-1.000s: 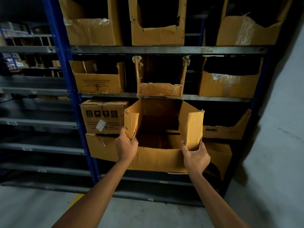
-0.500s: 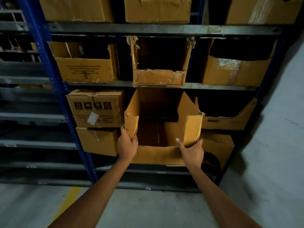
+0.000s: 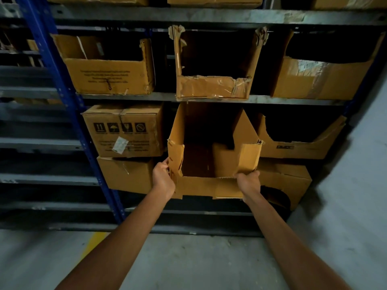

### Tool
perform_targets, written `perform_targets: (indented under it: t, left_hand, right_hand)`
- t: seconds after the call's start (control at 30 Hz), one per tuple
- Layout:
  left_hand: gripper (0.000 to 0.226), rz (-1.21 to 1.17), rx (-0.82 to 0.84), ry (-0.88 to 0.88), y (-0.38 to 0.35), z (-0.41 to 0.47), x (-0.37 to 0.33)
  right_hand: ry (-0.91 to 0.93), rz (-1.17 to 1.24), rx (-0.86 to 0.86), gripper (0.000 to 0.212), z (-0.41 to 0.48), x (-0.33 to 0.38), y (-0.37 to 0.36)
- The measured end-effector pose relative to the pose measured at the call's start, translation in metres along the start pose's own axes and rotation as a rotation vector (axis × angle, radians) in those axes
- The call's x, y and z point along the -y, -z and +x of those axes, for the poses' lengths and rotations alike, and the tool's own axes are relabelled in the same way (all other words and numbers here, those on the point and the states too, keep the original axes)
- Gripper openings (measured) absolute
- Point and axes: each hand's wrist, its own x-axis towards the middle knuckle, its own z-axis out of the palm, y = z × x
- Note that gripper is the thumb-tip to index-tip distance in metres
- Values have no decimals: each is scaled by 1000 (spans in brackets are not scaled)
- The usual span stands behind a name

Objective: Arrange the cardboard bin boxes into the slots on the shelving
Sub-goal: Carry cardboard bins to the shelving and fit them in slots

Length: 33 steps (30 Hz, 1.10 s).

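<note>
Head view: left hand (image 3: 163,178) grips the open-front bin box (image 3: 209,185) at its left front corner. Right hand (image 3: 248,182) pinches its right flap, fingers curled on cardboard. Box directly below the torn taped bin (image 3: 211,86), apparently partway into that slot; final push likely left.

One view only, head-worn, wide-angle. Looks forward and down at the shelving (image 3: 209,16), close in: its tiers fill the upper two-thirds. Blue upright (image 3: 69,101) at left, grey wall (image 3: 360,185) at right edge, concrete floor (image 3: 188,258) along the bottom.
</note>
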Motion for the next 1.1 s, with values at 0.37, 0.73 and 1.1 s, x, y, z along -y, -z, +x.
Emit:
perform_targets:
  t: [0.37,0.73,1.1]
  left_hand:
    - [37,148,24,68,-15,77,-10]
    - [39,258,47,61,-54,180,-10]
    - [24,294,43,13,-79,232,-15]
  right_hand:
    - [36,27,69,59,59,6,-25]
    - [100,-83,-19,48,161,33,-65]
    - [176,-216,-94,46,219,51,-88]
